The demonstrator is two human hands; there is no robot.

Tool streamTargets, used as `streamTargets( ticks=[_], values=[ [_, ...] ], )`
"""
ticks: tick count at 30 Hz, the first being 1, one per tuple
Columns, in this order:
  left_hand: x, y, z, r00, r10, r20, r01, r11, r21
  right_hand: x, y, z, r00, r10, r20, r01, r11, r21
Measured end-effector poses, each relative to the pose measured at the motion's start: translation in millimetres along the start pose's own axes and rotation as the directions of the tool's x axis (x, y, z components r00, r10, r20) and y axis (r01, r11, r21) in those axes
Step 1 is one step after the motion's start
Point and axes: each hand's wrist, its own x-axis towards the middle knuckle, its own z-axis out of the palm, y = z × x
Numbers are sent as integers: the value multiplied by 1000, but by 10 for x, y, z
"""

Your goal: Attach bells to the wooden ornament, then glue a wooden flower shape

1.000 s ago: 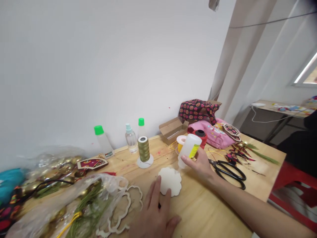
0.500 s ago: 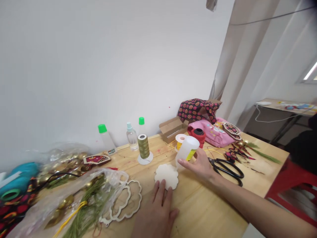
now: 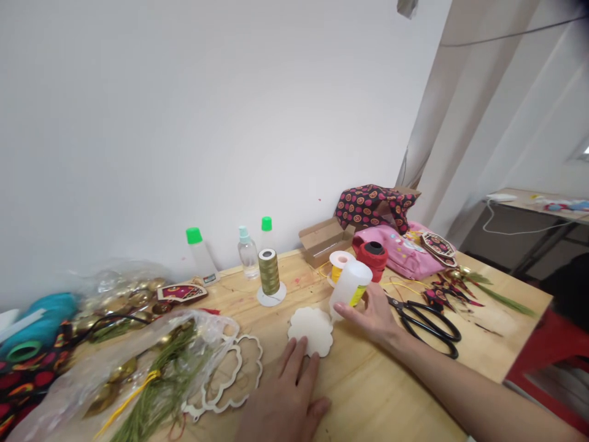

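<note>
A pale scalloped flower-shaped piece [image 3: 311, 330] lies flat on the wooden table. My left hand [image 3: 288, 393] rests with its fingertips on the piece's near edge, fingers spread. A translucent white plastic bottle [image 3: 348, 285] with a yellow-green label is wrapped by the fingers of my right hand [image 3: 375, 316]. It tilts with its lower end close to the right edge of the scalloped piece; whether they touch I cannot tell. Left of my left hand lie scalloped ring frames [image 3: 248, 368], partly under a clear plastic bag.
Black-handled scissors [image 3: 430, 325] lie right of my right hand. Behind stand a green thread spool [image 3: 269, 273], a yellow spool [image 3: 338, 264], a red thread cone [image 3: 372, 258], a spray bottle [image 3: 248, 255] and green-capped bottles [image 3: 202, 258]. Green tassels [image 3: 161, 387] lie at left.
The camera view has shifted slightly. Both hands stay in nearly the same places, the right one still holding the bottle beside the scalloped piece.
</note>
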Motion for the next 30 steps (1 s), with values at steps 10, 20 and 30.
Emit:
streamTargets(
  ticks=[10, 20, 30],
  values=[
    [3, 13, -13, 998, -12, 65, 9, 999, 48, 6, -37, 13, 997, -34, 67, 37, 998, -54],
    [-81, 90, -59, 996, 31, -81, -23, 995, 97, -7, 6, 48, 999, -8, 37, 6, 999, 52],
    [-87, 56, -50, 998, 27, -62, -22, 997, 74, -20, 13, 49, 999, 22, 37, -26, 994, 108]
  ],
)
